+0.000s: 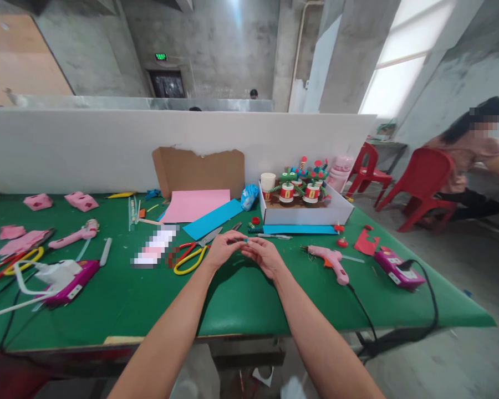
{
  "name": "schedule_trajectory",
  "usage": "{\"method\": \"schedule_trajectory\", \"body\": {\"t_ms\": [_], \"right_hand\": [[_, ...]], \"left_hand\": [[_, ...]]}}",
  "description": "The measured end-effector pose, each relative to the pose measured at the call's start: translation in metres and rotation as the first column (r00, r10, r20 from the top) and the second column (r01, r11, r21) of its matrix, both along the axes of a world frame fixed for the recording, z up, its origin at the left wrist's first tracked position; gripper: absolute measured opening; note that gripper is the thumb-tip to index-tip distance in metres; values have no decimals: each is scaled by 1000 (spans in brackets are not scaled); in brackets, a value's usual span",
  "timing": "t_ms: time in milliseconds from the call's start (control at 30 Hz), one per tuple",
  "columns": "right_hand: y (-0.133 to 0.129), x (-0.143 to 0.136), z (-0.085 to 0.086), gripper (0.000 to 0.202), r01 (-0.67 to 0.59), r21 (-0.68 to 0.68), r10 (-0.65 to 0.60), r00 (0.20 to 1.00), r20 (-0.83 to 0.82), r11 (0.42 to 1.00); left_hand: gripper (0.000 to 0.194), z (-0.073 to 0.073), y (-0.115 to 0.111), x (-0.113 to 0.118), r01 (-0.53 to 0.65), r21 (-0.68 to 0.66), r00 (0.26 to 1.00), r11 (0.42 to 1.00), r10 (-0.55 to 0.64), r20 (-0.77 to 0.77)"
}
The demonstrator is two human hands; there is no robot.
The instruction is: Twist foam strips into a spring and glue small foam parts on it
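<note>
Both hands meet over the green table (249,310), fingertips close together. Between them is a small blue piece (245,240), too small to name. My left hand (225,247) pinches it from the left, and my right hand (264,254) has its fingers closed at the other side. Just left of my left hand lie scissors with red and yellow handles (190,261), blades toward the back. Behind the hands are a blue paper strip (212,219), a pen-like tool (274,236) and a dark coiled piece (255,229).
A white box (307,216) at the back holds several cup figures. At right lie a pink glue gun (335,263), red scraps (366,242) and a purple power strip (398,270) with a cord. Another glue gun (77,235) and power strip (72,284) are at left. A person sits far right.
</note>
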State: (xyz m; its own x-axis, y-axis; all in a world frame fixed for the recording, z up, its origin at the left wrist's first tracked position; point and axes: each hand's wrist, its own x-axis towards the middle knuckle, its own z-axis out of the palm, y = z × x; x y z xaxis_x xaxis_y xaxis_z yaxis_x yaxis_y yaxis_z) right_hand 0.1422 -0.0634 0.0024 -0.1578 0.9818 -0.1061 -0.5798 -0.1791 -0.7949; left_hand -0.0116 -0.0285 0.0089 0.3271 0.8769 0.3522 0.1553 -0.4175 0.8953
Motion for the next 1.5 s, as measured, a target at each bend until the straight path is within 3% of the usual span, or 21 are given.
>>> {"method": "schedule_trajectory", "body": {"t_ms": [267,467,900,1500], "right_hand": [[0,-1,1,27,18,-3,-17,999,44,1000],[1,-3,-1,28,95,1,-94,993,65,996],[1,-8,-6,31,150,66,-160,970,186,987],[1,-9,-7,31,127,19,-128,983,129,992]], "left_hand": [[19,5,-3,1,-7,-9,1000,1000,7,22],[27,3,-5,5,10,-213,992,977,17,128],[31,-3,-4,10,107,-466,936,878,69,345],[29,-5,-4,12,70,-469,934,880,108,341]]}}
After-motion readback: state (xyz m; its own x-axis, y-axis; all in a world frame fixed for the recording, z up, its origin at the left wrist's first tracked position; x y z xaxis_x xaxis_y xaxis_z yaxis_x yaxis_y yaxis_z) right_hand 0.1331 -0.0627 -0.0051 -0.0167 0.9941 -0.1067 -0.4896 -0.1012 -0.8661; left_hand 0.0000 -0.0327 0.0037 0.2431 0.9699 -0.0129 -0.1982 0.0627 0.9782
